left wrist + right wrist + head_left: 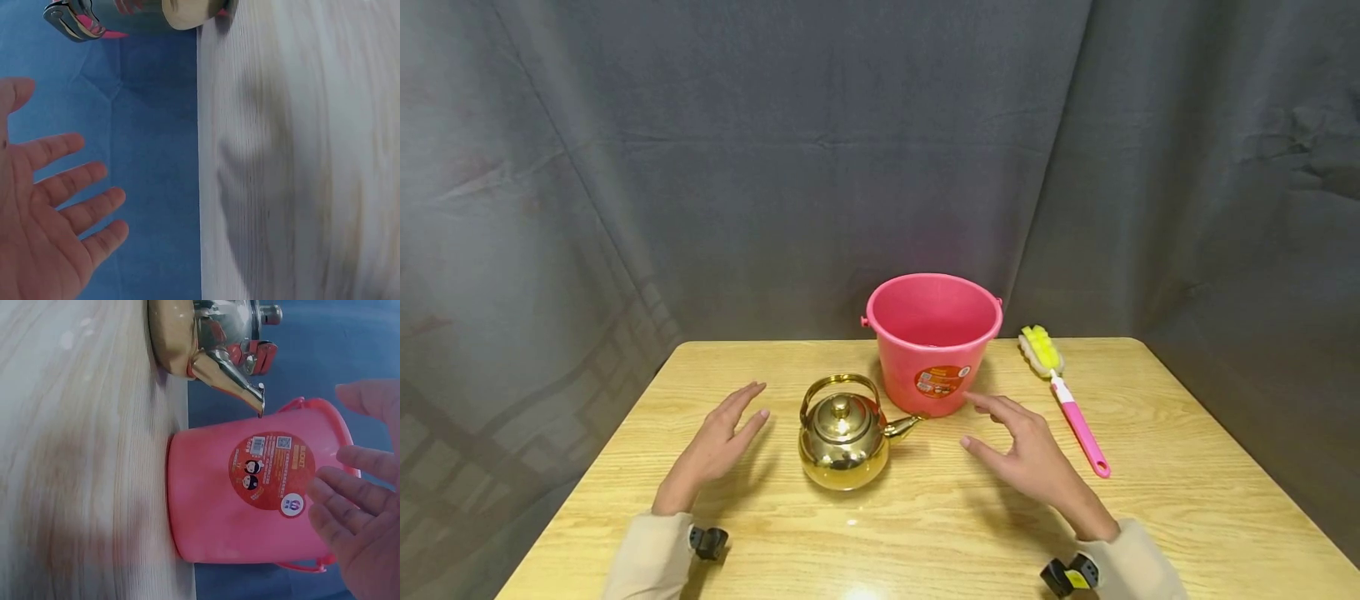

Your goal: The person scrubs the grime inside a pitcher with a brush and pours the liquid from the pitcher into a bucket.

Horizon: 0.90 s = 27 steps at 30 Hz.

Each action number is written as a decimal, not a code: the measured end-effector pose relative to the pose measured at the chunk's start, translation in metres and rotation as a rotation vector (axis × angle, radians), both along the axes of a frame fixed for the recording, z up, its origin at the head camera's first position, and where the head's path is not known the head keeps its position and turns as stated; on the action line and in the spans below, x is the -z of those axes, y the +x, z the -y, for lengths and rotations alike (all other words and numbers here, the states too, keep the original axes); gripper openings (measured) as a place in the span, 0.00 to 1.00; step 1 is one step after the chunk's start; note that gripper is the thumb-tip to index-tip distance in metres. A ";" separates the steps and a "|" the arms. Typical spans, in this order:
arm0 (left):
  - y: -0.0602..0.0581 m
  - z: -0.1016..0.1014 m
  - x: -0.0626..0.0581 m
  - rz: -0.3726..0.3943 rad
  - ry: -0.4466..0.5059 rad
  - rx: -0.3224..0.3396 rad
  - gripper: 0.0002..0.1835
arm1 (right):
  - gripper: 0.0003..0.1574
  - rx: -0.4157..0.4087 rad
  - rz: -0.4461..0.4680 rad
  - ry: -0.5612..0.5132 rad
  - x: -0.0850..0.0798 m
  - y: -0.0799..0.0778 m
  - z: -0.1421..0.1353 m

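Observation:
A shiny gold kettle [842,450] stands on the table between my two hands, its spout pointing right and its handle upright. To its left, my left hand [718,442] hovers over the wood with fingers extended, touching nothing. My right hand [1026,450] is held in the air to the right of the spout, fingers loosely spread and holding nothing. Behind the kettle stands a pink bucket [898,367] with a round red label. In the right wrist view the bucket [206,506] lies beyond my fingers, and the kettle's spout [228,381] shows beside it.
A cleaning brush [1078,429] with a pink handle and a yellow-and-white head lies at the right of the table [775,550]. Grey cloth [775,167] hangs behind the table's far edge and along the sides.

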<state>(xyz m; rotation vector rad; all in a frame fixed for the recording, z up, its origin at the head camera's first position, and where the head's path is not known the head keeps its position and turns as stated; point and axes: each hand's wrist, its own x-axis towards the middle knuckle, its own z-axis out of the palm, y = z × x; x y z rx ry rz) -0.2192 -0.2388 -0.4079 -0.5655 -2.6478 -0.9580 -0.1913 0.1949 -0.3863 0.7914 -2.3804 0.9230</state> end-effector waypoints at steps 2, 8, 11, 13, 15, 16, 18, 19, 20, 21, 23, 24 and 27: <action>-0.001 -0.001 0.001 -0.012 0.006 0.003 0.27 | 0.33 -0.007 -0.003 -0.006 0.000 0.000 0.001; -0.004 -0.004 0.000 -0.034 0.025 0.010 0.26 | 0.31 -0.031 0.002 -0.046 -0.001 0.000 0.007; -0.005 -0.006 0.000 -0.036 0.032 0.010 0.25 | 0.30 -0.042 0.005 -0.072 -0.001 0.000 0.010; -0.005 -0.007 0.000 -0.035 0.038 0.005 0.24 | 0.30 -0.047 0.005 -0.084 -0.001 0.000 0.012; -0.005 -0.009 0.000 -0.036 0.047 0.002 0.24 | 0.30 -0.052 0.006 -0.095 -0.001 0.000 0.014; -0.005 -0.009 0.000 -0.038 0.052 0.001 0.23 | 0.30 -0.054 0.007 -0.098 -0.001 0.000 0.015; -0.006 -0.011 0.001 -0.042 0.061 0.000 0.23 | 0.30 -0.060 0.012 -0.103 -0.001 0.000 0.017; -0.006 -0.011 0.002 -0.043 0.066 0.002 0.23 | 0.30 -0.064 0.015 -0.105 -0.001 0.000 0.018; -0.006 -0.012 0.002 -0.045 0.072 0.003 0.22 | 0.30 -0.067 0.017 -0.106 -0.001 0.000 0.019; -0.006 -0.012 0.002 -0.046 0.078 0.005 0.22 | 0.30 -0.070 0.020 -0.107 0.000 0.000 0.020; -0.007 -0.013 0.003 -0.047 0.092 0.008 0.22 | 0.29 -0.079 0.025 -0.112 0.000 0.000 0.022; -0.007 -0.013 0.003 -0.047 0.100 0.009 0.22 | 0.29 -0.084 0.025 -0.116 0.000 0.000 0.023; -0.008 -0.014 0.003 -0.040 0.121 0.011 0.22 | 0.30 -0.100 0.030 -0.128 0.000 -0.001 0.026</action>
